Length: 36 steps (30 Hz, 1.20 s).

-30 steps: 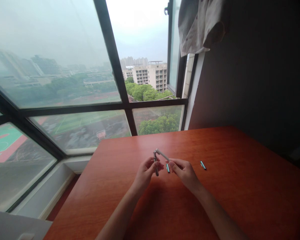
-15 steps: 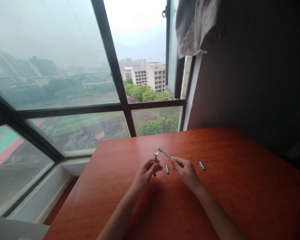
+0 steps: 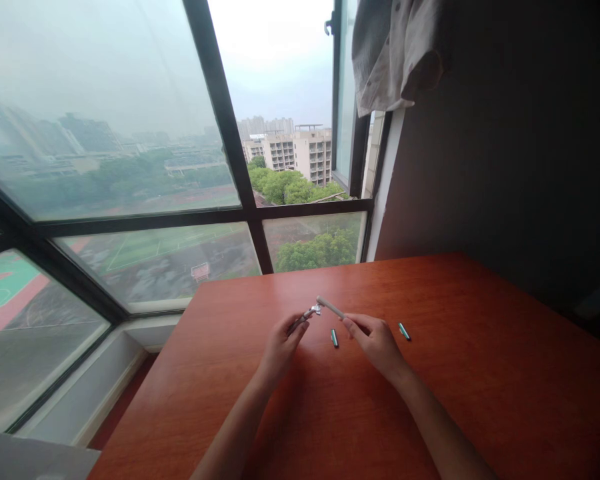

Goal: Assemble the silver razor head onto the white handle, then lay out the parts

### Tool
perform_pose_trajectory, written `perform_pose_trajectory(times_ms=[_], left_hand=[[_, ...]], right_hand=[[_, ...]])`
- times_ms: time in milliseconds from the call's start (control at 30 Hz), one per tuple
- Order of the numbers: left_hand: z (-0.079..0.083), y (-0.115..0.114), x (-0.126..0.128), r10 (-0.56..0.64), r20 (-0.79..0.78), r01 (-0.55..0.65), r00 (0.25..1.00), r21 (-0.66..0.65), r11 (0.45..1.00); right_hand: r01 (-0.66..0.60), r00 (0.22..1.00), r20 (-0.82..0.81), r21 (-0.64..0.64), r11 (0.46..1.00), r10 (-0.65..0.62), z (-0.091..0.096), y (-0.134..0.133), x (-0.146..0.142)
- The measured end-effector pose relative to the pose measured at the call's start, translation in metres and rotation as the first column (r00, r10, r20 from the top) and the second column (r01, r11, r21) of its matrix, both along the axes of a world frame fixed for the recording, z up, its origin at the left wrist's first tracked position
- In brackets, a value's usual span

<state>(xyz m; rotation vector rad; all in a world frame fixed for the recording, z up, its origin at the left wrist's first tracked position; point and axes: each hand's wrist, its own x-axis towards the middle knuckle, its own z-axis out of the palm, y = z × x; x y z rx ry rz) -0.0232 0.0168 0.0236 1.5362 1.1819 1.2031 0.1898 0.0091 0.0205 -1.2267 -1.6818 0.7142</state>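
Lower centre of frame: I see the left hand (image 3: 281,341) closed round a metal handle (image 3: 304,319), the right hand (image 3: 375,339) pinching a grey stick (image 3: 332,307). Whether their tips touch, I cannot tell. Two green-and-black strips (image 3: 335,338) lie on the red-brown table (image 3: 480,373), centre and right-of-centre.

Two cartridges (image 3: 335,338) (image 3: 404,331) on reddish table (image 3: 480,387)
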Motion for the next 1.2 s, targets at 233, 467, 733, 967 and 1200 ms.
perform_pose_trajectory(times_ms=[233,467,733,967,1200], left_hand=[[-0.0044,0.0025,-0.0057,0.02,-0.036,-0.019,0.999,0.025,1.0],[0.0032,-0.0004,-0.0066,0.016,-0.118,-0.005,0.993,0.088,0.996],[0.0007,0.0012,-0.0085,0.021,-0.104,-0.012,0.994,0.091,0.996],[-0.0013,0.0018,-0.0081,0.056,-0.119,-0.042,0.991,0.119,0.992],[0.0027,-0.0001,-0.006,0.032,-0.093,-0.022,0.995,0.109,0.994]], right_hand=[[-0.019,0.997,0.079,0.041,0.999,0.016,0.0005,0.0007,0.0012],[-0.008,0.994,0.114,0.073,0.997,0.0,0.0016,0.0013,0.0053],[-0.001,0.99,0.142,0.083,0.997,-0.011,0.0022,0.0014,0.0062],[-0.039,0.992,0.124,0.071,0.997,0.03,0.0006,0.0015,0.0056],[-0.028,0.997,0.078,0.043,0.999,0.025,0.0043,0.0005,0.0051]])
